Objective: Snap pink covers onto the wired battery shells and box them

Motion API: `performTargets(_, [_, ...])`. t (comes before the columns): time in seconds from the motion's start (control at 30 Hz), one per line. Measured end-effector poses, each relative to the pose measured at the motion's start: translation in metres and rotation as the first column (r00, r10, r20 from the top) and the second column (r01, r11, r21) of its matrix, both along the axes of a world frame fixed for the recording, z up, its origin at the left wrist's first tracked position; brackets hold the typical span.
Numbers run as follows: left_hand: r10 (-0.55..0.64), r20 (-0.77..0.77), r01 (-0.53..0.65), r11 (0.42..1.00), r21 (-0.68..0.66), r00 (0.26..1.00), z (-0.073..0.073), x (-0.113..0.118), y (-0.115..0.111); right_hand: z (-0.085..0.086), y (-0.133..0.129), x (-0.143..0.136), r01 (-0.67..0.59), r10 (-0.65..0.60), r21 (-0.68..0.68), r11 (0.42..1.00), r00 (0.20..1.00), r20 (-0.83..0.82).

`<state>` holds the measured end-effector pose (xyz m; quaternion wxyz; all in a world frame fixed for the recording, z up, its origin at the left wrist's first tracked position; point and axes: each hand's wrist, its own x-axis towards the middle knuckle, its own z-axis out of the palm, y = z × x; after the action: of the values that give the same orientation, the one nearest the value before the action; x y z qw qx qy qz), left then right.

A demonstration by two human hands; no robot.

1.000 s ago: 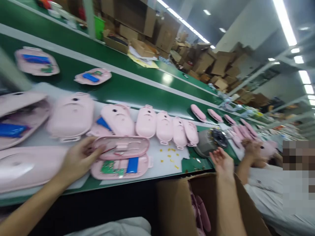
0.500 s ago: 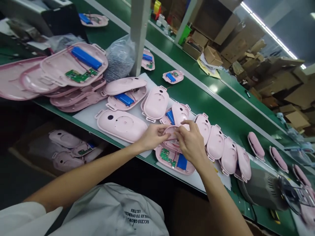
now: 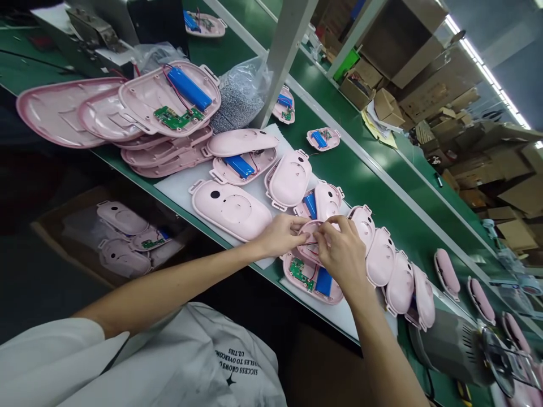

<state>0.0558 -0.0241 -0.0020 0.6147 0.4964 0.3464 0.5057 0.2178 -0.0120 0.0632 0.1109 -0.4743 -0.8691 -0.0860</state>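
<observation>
Over the white mat, my left hand (image 3: 283, 234) pinches the left edge of a pink plastic cover (image 3: 311, 228), thumb and fingers on its rim. My right hand (image 3: 343, 251) has its fingers bent against the other side of that cover and hides much of it. What lies between the right fingertips is too small to make out. Just below, towards me, lies an open pink shell (image 3: 292, 257) with a green circuit board (image 3: 302, 275) and a blue battery (image 3: 324, 281). Beside the left hand rests a closed-looking pink shell (image 3: 231, 210) with a black dot.
Stacked open pink shells (image 3: 68, 113) stand at the left, near a bag of small metal parts (image 3: 240, 93). Several pink cases (image 3: 380, 257) line the mat to the right, towards a grey machine (image 3: 447, 342). A metal post (image 3: 288, 51) rises from the green bench (image 3: 352, 161).
The camera view has turned, so the bench things sit further right. Both hands stay at the pink cover; the right index finger, raised before, is now bent down closer to it.
</observation>
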Motion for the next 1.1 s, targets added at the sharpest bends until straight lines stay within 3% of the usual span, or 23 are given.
performTargets(0.1, [0.011, -0.02, -0.011, 1.0, 0.018, 1.0, 0.002, 0.0, 0.001, 0.004, 0.003, -0.001, 0.085, -0.087, -0.052, 0.995, 0.995, -0.04])
performTargets(0.27, [0.027, -0.008, -0.027, 1.0, 0.011, 1.0, 0.003, 0.0, 0.001, 0.016, 0.006, 0.004, -0.056, 0.041, -0.229, 0.972, 0.997, -0.068])
performTargets(0.33, [0.036, -0.021, -0.036, 0.999, -0.001, 0.999, 0.0, 0.001, 0.001, 0.017, 0.004, 0.008, -0.069, 0.038, -0.255, 0.964, 0.991, -0.125])
performTargets(0.63, [0.026, -0.052, -0.025, 1.0, 0.017, 0.998, 0.0, 0.001, 0.0, -0.002, -0.001, 0.0, -0.024, 0.012, -0.113, 0.993, 0.994, -0.105])
performTargets(0.73, [0.023, -0.08, -0.02, 0.999, 0.038, 0.997, 0.003, -0.001, -0.001, 0.002, 0.005, 0.003, 0.114, -0.121, -0.064, 0.991, 0.984, -0.127])
performTargets(0.8, [0.035, -0.113, -0.031, 0.999, 0.044, 0.993, 0.003, -0.003, 0.0, 0.007, 0.011, 0.01, 0.271, -0.286, -0.114, 0.956, 0.945, -0.16])
performTargets(0.87, [0.062, -0.158, -0.054, 0.997, 0.053, 0.986, 0.005, -0.006, 0.002, 0.013, 0.014, 0.017, 0.338, -0.378, -0.211, 0.917, 0.906, -0.192])
performTargets(0.93, [0.067, -0.224, -0.046, 0.994, 0.099, 0.972, 0.012, -0.007, 0.003, 0.019, 0.007, 0.022, 0.271, -0.341, -0.278, 0.922, 0.906, -0.25])
performTargets(1.0, [0.031, -0.316, 0.017, 0.989, 0.146, 0.948, 0.021, -0.008, 0.003, 0.024, -0.005, 0.031, 0.149, -0.234, -0.254, 0.956, 0.907, -0.349])
performTargets(1.07, [-0.011, -0.437, 0.07, 0.99, 0.119, 0.9, 0.029, -0.01, 0.006, 0.027, -0.018, 0.055, 0.116, -0.187, -0.172, 0.978, 0.853, -0.487])
performTargets(1.1, [0.018, -0.512, 0.027, 0.996, 0.08, 0.859, 0.032, -0.011, 0.011, 0.027, -0.025, 0.076, 0.174, -0.22, -0.134, 0.976, 0.786, -0.577])
